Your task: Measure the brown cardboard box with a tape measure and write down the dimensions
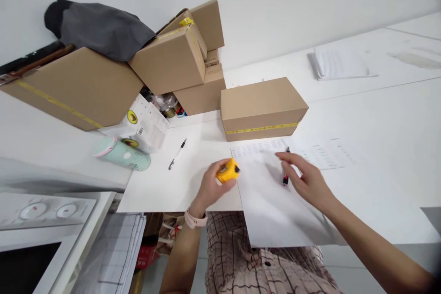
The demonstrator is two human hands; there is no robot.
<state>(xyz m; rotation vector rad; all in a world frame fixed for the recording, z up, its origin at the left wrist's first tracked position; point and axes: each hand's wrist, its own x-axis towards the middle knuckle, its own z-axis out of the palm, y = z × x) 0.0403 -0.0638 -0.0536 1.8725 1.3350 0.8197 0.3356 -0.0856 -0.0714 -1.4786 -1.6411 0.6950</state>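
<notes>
My left hand (210,186), with a pink watch band (195,218) on its wrist, is closed around a yellow tape measure (228,171) above the white table. My right hand (305,178) hovers over a large white sheet of paper (272,216), thumb and index finger apart. Directly beneath those fingers is a dark pen with red on it (285,179); its middle is hidden by them. A closed cardboard box (263,103) with a yellow tape strip stands just beyond the paper. Printed sheets (257,148) show between the box and the white paper.
A clear-barrelled pen (177,154) lies to the left, near a mint-green bottle (126,155) and an avocado-print carton (151,124). Cardboard boxes (168,59) are stacked behind, with grey cloth (103,27) on top. A paper stack (339,63) sits back right; a white appliance (44,220) is front left.
</notes>
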